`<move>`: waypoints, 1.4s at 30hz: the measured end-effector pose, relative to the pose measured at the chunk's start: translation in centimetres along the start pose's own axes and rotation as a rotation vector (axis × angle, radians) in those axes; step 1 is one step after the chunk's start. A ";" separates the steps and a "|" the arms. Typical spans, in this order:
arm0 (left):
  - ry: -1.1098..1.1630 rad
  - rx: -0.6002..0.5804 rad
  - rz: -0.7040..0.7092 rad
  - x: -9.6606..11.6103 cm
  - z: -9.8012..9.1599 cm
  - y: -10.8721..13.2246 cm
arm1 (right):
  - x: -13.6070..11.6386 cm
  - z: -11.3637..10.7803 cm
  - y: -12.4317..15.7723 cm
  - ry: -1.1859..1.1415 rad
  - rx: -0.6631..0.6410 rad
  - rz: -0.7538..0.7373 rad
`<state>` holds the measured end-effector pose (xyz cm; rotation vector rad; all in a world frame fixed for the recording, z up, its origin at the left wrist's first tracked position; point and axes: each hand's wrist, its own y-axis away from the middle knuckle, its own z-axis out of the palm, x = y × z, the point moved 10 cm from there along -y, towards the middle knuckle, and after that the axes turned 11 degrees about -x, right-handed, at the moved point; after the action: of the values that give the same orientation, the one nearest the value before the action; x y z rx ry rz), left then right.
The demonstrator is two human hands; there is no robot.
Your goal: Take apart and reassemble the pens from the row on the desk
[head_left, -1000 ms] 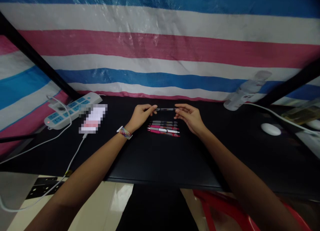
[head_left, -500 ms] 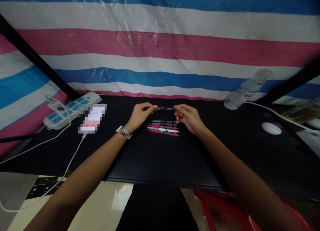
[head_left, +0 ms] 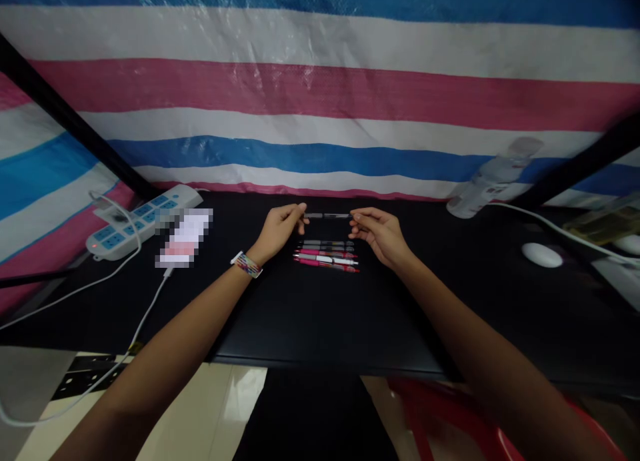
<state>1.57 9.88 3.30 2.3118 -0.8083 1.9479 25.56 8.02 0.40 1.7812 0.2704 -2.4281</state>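
We see two bare arms reaching out over a black table [head_left: 310, 314]. The left hand [head_left: 277, 231] and the right hand [head_left: 380, 234] hold one dark pen [head_left: 327, 216] between them. The left hand pinches the pen's left end with its fingertips. The right hand pinches the right end the same way. The fingers of both hands are close together, tight on the pen. The pen lies flat, running from left to right, lifted a little above the table.

Just on the near side of the held pen, between the two hands, we see a row of pens [head_left: 326, 254] lying side by side on the table. Some are grey and some are pink, and one is white. They all point the same way as the held pen.

We see a bright woven band [head_left: 247, 264] on the left wrist.

On the far left of the table there is a white power strip [head_left: 145, 221] with blue sockets. Beside it is a blurred thing [head_left: 184, 238], and a white cable [head_left: 145, 318] runs from it to the near edge. On the far right a clear bottle [head_left: 493, 178] lies on its side. A white mouse [head_left: 540, 255] sits nearer to us on that side. Behind the table hangs a striped sheet [head_left: 320, 94] of blue, white and pink.
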 end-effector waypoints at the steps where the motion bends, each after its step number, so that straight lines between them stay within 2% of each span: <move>1: 0.018 0.006 -0.001 -0.1 0.0 0.0 | 0.0 0.0 0.0 -0.001 -0.001 0.001; 19: 0.040 0.028 -0.004 -0.4 -0.4 0.0 | 0.4 -0.8 -0.2 -0.042 0.037 0.018; 26: 0.027 0.155 -0.009 -1.1 -2.2 0.0 | 0.0 -2.0 -0.1 -0.074 0.118 -0.001; 42: 0.063 0.188 -0.016 -1.4 -2.9 0.0 | 0.0 -3.5 -0.3 -0.120 0.214 -0.001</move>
<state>-1.22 11.38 2.71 2.3315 -0.6243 2.1642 28.75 9.05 -0.63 1.7017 -0.0009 -2.6388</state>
